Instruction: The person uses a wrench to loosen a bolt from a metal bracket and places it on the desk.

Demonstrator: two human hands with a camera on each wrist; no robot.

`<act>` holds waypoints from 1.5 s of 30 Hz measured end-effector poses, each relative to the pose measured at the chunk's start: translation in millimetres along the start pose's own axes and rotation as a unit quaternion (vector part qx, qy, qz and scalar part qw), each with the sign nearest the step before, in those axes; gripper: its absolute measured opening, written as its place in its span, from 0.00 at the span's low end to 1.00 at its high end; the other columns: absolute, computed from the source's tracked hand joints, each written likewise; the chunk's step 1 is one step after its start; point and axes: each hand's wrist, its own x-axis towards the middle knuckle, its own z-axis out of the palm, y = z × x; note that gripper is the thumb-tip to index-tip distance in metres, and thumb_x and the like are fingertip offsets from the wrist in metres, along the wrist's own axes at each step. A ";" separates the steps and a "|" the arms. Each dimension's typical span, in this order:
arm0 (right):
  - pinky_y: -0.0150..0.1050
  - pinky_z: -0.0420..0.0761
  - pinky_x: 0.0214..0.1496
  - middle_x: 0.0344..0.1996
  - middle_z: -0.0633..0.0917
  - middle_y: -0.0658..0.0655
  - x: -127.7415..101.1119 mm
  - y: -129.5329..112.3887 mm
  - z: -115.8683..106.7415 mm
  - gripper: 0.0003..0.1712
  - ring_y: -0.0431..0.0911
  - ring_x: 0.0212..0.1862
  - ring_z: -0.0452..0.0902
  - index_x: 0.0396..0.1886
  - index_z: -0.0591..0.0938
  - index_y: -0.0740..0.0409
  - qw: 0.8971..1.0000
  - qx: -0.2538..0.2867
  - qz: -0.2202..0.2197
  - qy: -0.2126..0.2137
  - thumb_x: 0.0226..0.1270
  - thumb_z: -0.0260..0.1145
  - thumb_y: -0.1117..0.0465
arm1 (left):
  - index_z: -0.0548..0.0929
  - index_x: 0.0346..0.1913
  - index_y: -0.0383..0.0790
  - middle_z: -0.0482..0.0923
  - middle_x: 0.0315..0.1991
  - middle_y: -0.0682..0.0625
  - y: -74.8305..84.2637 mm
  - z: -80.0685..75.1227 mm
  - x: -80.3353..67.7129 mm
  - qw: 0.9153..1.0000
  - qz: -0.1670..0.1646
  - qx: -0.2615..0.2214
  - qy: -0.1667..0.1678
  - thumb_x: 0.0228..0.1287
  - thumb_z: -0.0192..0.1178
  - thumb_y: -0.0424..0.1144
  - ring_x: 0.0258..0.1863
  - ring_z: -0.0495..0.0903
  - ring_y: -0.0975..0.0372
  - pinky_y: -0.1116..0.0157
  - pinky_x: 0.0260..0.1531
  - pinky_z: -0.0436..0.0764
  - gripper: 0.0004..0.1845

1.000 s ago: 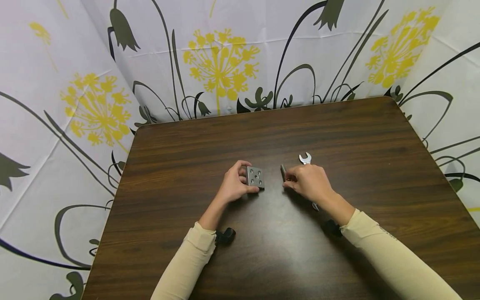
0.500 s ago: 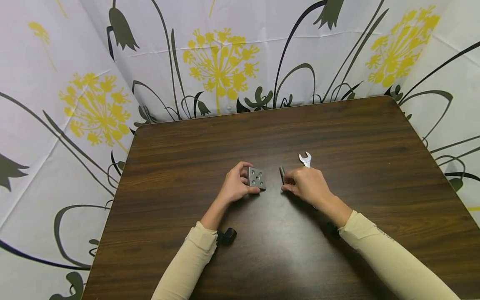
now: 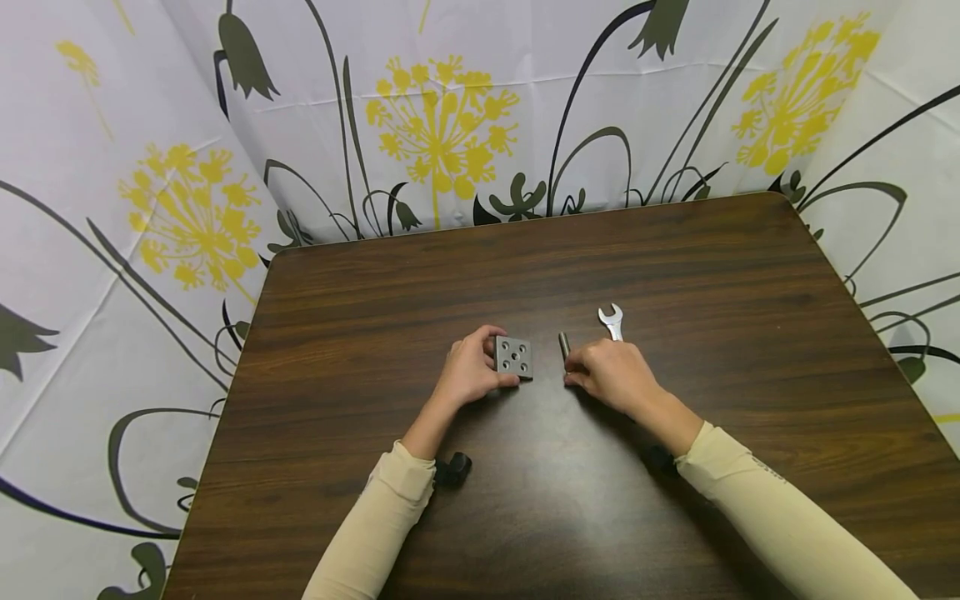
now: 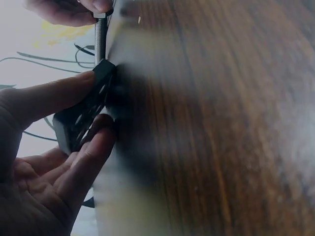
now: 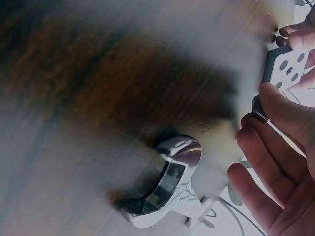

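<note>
Head view: left hand (image 3: 468, 375) is gripping a drilled metal block (image 3: 514, 357) mid-surface (image 3: 675, 250); right hand (image 3: 611, 373) is pinching a bolt (image 3: 564, 343), wrench (image 3: 612, 320) just beside it.

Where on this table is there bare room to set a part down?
Bare dark wood table lies along the far edge by the curtain, and at both sides. It is crowded at the middle: left hand holds the grey drilled metal block, right hand the dark bolt, beside the silver wrench.

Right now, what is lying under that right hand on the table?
The right hand pinches a dark bolt whose end pokes out toward the metal block. A wrench shows its open jaw beyond the knuckles; its handle is hidden beneath the hand.
</note>
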 end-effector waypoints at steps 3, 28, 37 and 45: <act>0.48 0.81 0.30 0.28 0.87 0.45 -1.2 0.8 0.2 0.05 0.45 0.34 0.84 0.30 0.88 0.46 1.000 -0.004 -0.006 -0.005 0.54 0.77 0.55 | 0.78 0.59 0.40 0.80 0.35 0.50 0.7 0.0 -0.1 0.999 0.006 0.035 0.005 0.40 0.82 0.40 0.29 0.81 0.65 0.62 0.34 0.80 0.39; 0.48 0.80 0.28 0.33 0.88 0.45 -2.2 2.9 -0.7 0.08 0.46 0.37 0.85 0.38 0.89 0.46 1.000 -0.025 -0.012 -0.013 0.58 0.74 0.56 | 0.80 0.59 0.43 0.68 0.52 0.43 -5.2 6.8 -0.1 0.995 -0.009 0.097 0.001 0.39 0.83 0.44 0.42 0.74 0.52 0.55 0.47 0.76 0.38; 0.45 0.76 0.21 0.32 0.88 0.47 -1.7 3.5 -5.6 0.13 0.46 0.31 0.84 0.42 0.89 0.46 0.999 -0.038 0.007 -0.024 0.58 0.74 0.50 | 0.77 0.63 0.43 0.68 0.49 0.43 -4.9 0.8 -0.1 0.995 -0.003 0.093 -0.022 0.40 0.82 0.46 0.40 0.72 0.55 0.56 0.45 0.74 0.42; 0.43 0.75 0.20 0.31 0.88 0.45 1.3 9.2 -21.1 0.15 0.44 0.32 0.84 0.44 0.89 0.47 0.999 -0.023 0.026 -0.026 0.61 0.72 0.48 | 0.71 0.68 0.43 0.70 0.48 0.41 -3.4 -16.3 -0.3 0.997 0.034 0.068 -0.034 0.56 0.73 0.51 0.40 0.71 0.54 0.58 0.38 0.72 0.39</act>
